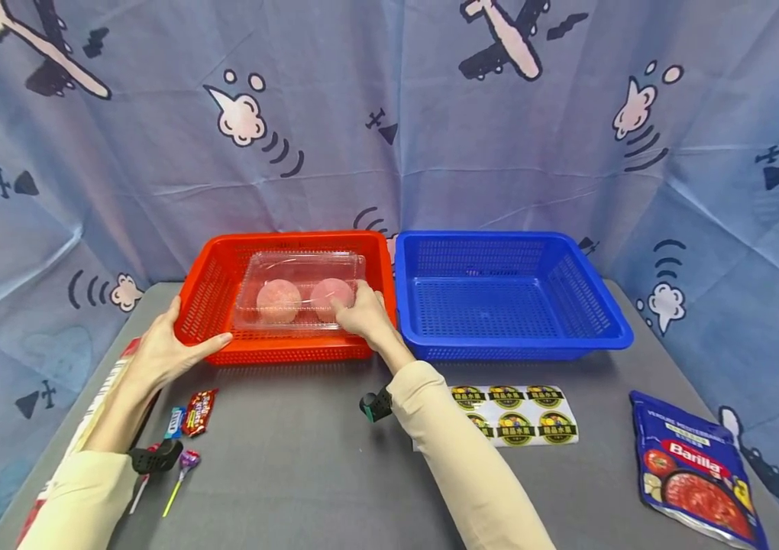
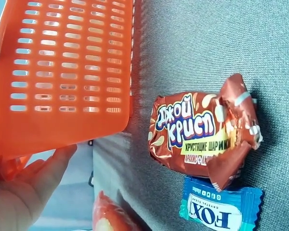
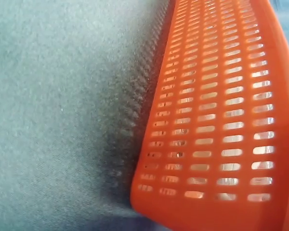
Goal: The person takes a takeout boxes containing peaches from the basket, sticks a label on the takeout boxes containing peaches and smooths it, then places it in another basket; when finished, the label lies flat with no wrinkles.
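A red plastic basket stands at the left of the table's back edge. My left hand grips its front left corner, thumb along the front rim and fingers at the left side; the left wrist view shows that hand against the basket's corner. Inside the basket lies a clear plastic box holding two round pinkish fruits, one at left and one at right. My right hand holds the box at its front right corner, its far fingers partly hidden. The right wrist view shows only the basket's slotted wall.
Beside the red basket stands a blue basket. A sticker sheet and a Barilla pouch lie at right. Near my left forearm lie a brown-red wrapped candy, a blue Fox candy, lollipops and a long flat package.
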### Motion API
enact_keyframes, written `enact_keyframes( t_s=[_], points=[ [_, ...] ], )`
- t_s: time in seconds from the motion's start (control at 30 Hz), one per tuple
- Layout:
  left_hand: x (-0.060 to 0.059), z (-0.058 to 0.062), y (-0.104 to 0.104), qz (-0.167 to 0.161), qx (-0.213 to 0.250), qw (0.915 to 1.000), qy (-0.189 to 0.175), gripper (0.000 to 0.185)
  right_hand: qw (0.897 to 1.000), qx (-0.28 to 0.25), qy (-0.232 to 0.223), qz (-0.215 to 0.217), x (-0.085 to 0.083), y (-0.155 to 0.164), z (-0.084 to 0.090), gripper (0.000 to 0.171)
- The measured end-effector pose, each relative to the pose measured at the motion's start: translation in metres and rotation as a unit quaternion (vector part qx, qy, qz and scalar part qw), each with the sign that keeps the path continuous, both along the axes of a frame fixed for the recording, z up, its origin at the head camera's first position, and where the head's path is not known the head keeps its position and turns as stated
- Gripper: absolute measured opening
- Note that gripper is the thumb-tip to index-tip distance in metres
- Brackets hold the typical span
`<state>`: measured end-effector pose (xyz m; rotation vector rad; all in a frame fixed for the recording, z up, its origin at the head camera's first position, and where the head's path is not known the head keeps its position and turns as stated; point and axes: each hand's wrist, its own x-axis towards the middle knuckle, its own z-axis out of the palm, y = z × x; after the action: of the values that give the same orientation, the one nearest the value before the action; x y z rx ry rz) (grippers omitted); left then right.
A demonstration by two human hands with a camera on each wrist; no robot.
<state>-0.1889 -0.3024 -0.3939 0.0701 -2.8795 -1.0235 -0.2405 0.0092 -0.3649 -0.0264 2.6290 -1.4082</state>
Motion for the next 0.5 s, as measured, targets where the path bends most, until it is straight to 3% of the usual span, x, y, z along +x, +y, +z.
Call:
enact_keyframes(
  t_s=[0.1, 0.3, 0.5],
  points=[
    [0.000, -0.001, 0.000, 0.001, 0.005, 1.0000, -0.007, 0.114, 1.000, 0.004, -0.024, 0.005, -0.001, -0.001, 0.000, 0.070],
    [0.000, 0.000, -0.001, 0.003, 0.006, 0.9998, -0.017, 0.118, 0.990, -0.109, -0.088, 0.003, -0.007, -0.002, -0.002, 0.080],
    [0.001, 0.001, -0.001, 0.001, 0.004, 0.9996, -0.027, 0.122, 0.972, -0.182, -0.147, -0.007, -0.010, 0.000, -0.004, 0.060]
  ],
)
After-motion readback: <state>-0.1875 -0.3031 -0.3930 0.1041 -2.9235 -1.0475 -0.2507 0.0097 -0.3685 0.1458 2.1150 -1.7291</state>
